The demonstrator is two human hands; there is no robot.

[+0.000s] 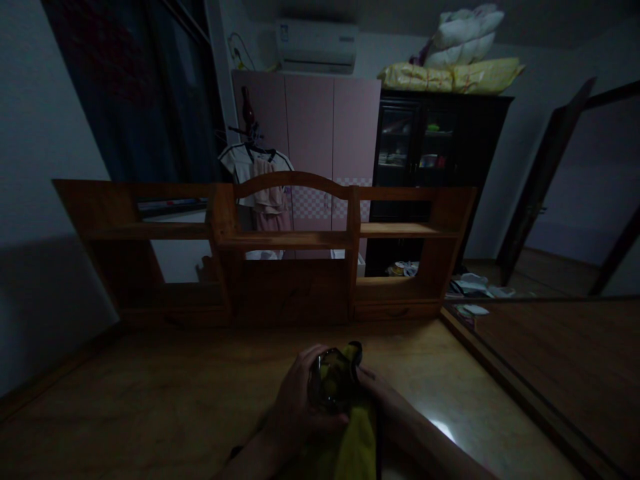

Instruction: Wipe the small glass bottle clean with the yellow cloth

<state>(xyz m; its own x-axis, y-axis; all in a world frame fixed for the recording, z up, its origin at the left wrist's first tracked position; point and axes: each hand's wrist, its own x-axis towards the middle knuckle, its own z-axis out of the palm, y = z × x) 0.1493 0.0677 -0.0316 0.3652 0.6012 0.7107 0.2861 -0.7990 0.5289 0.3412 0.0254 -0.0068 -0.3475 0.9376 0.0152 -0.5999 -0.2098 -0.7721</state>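
My left hand (293,400) is wrapped round a small clear glass (325,383) low in the middle of the view, above the wooden desk (150,400). A yellow cloth (357,440) is stuffed into and draped over the glass, hanging down toward me. My right hand (380,393) grips the cloth against the glass from the right side, its fingers closed and partly hidden by the cloth. The room is dim, so the glass shows only faintly.
A low wooden shelf unit (280,240) with open compartments stands along the desk's far edge. Behind it are a pink wardrobe (325,133), hanging clothes (260,180), a dark cabinet (425,153) topped with bedding, and an open door (545,180) at the right.
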